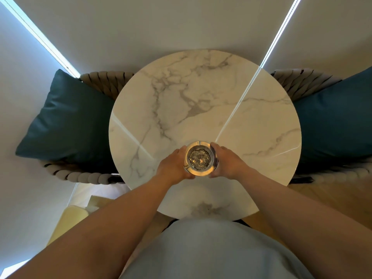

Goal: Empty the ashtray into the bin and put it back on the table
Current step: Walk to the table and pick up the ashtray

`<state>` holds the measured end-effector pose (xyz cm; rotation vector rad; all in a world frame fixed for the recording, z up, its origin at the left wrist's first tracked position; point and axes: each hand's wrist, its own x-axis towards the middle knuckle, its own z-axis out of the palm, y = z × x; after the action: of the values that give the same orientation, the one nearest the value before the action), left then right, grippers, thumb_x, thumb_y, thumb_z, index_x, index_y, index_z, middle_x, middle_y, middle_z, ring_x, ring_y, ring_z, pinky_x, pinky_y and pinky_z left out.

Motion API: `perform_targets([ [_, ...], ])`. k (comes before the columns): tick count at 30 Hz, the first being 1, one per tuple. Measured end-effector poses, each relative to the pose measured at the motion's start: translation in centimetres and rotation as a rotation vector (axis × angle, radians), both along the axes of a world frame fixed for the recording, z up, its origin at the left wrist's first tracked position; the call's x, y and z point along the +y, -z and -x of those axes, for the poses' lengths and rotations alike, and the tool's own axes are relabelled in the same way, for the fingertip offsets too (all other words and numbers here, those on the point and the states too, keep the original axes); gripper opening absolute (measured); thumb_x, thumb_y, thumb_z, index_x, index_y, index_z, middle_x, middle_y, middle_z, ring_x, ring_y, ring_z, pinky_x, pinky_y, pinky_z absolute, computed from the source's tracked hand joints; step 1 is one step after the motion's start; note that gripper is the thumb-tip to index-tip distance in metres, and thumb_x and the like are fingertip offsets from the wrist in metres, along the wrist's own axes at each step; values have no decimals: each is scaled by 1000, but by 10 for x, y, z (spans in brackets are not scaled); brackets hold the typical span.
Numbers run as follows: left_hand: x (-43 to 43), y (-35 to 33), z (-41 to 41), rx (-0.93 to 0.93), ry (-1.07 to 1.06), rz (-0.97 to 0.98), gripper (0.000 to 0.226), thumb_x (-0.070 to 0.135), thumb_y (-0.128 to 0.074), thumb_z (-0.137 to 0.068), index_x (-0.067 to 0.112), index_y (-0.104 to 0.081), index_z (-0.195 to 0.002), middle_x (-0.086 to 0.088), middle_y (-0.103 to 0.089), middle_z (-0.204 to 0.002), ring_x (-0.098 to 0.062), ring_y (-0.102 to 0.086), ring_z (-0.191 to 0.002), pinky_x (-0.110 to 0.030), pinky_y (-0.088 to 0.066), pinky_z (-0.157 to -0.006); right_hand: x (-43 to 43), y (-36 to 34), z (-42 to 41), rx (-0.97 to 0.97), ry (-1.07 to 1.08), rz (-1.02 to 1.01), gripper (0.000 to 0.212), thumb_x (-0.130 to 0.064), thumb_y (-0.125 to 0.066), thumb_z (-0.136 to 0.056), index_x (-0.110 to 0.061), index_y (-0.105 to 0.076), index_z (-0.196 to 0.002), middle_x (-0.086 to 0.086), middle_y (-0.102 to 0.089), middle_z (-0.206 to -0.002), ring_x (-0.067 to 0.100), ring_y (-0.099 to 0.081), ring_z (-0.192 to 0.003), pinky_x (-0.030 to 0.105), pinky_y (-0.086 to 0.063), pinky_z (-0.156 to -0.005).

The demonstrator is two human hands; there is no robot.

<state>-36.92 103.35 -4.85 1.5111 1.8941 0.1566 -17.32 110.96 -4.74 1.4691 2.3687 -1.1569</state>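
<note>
Marble, white with grey veins, makes the round table (pixel 201 93), which stands between two woven chairs with teal cushions (pixel 66 121); no bin is in sight from here. Near the table's front edge the left hand (pixel 173 166) and right hand (pixel 228 163) each have their grip closed on a side of the ashtray (pixel 200 159), though I cannot tell whether it has left the surface. I'd carry that shiny metal dish level and slowly, since its bowl is heaped with loose grey ash that a tilt would spill.
</note>
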Motion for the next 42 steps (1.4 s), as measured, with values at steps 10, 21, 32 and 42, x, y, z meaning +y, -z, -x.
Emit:
perform_targets([
  [10,-28,19,6,-91,-9,-26,95,41,-90,-55,28,-41,-135,4,-55,-129,-19,-54,-115,-40,-49,-89,-31,20,2,19,38,21,118,-30,-95,-51,-17,-29,-148,13,-55,-123,30,-54,-112,43,-48,-94],
  [21,-72,22,-1,-94,-77,-49,96,43,-91,-53,30,-40,-133,5,-55,-129,-19,-55,-114,-40,-49,-88,-63,22,0,28,-25,21,117,-31,-96,-53,-20,-28,-147,14,-54,-124,30,-53,-114,41,-48,-94],
  [32,-154,19,-46,-140,-281,-128,88,46,-90,-52,33,-44,-127,10,-57,-122,-13,-56,-109,-43,-52,-89,-106,9,-24,33,-244,-8,117,-34,-96,-51,-18,-30,-146,10,-55,-127,27,-53,-115,36,-46,-94],
  [42,-254,16,-48,-140,-551,-134,93,45,-91,-48,36,-44,-128,16,-59,-120,-10,-56,-109,-43,-51,-91,-166,-3,8,34,-500,-10,117,-29,-95,-53,-18,-27,-148,11,-53,-131,29,-52,-120,36,-43,-101],
])
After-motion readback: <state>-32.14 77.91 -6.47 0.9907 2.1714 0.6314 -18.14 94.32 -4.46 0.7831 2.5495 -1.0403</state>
